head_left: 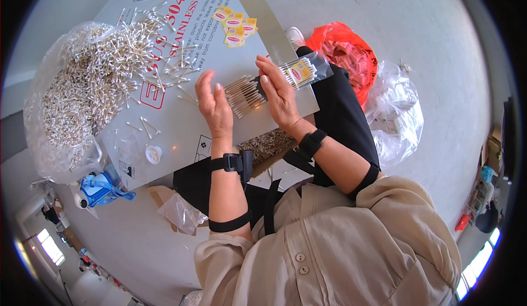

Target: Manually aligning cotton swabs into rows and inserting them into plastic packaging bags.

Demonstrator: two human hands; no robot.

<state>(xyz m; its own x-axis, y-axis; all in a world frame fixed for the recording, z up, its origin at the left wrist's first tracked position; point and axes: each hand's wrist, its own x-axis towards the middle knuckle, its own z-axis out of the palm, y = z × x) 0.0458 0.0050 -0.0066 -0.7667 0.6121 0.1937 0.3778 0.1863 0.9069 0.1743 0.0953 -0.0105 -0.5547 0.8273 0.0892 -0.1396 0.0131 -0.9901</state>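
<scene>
A layer of cotton swabs (244, 95) with brownish sticks lies on the sheet-covered table between my hands. My left hand (215, 104) is open, fingers stretched upward and palm facing the swabs' left ends. Across their right side stands my right hand (280, 96), its fingers extended and the thumb raised beside them. Beyond it, a clear plastic sleeve (324, 65) holds white-tipped swabs and a yellow-and-white card (300, 72). My right hand covers the part between, so I cannot tell whether both groups of swabs are joined.
A big clear bag (38, 103) spills loose swabs at the left. Several yellow cards (235, 27) lie at the far side. A small round white container (153, 154) is near the table's front edge. Red (351, 59) and clear (396, 111) bags stand on the floor, right.
</scene>
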